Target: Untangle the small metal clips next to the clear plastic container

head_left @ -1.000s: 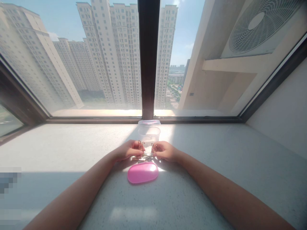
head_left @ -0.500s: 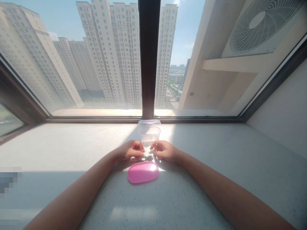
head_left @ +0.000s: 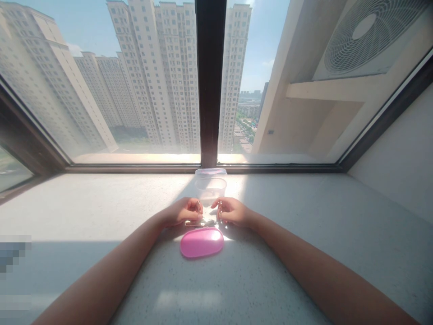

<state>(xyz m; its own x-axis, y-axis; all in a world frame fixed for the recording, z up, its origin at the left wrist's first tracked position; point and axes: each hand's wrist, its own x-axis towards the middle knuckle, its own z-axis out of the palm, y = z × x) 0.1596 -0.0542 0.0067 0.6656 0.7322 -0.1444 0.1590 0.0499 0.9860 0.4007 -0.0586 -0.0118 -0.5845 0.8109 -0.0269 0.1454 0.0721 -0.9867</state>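
My left hand (head_left: 181, 212) and my right hand (head_left: 232, 211) rest close together on a pale speckled window ledge (head_left: 101, 216). Each hand pinches a small rose-gold wire clip: the left clip (head_left: 198, 205) sits at the fingertips, and the right clip (head_left: 219, 208) hangs from thumb and forefinger. Just beyond the fingers stands a clear plastic container (head_left: 210, 187). A few more small metal clips (head_left: 199, 222) lie on the ledge between the hands. A pink oval case (head_left: 202, 242) lies right in front of them, nearer me.
A large window with a dark central post (head_left: 209, 81) runs along the far edge of the ledge. A white wall (head_left: 402, 153) closes the right side. Tall buildings and an outdoor fan unit show through the glass.
Both hands have turned their clips slightly and drawn them lower, closer to the fingers. The container and pink case have stayed put.
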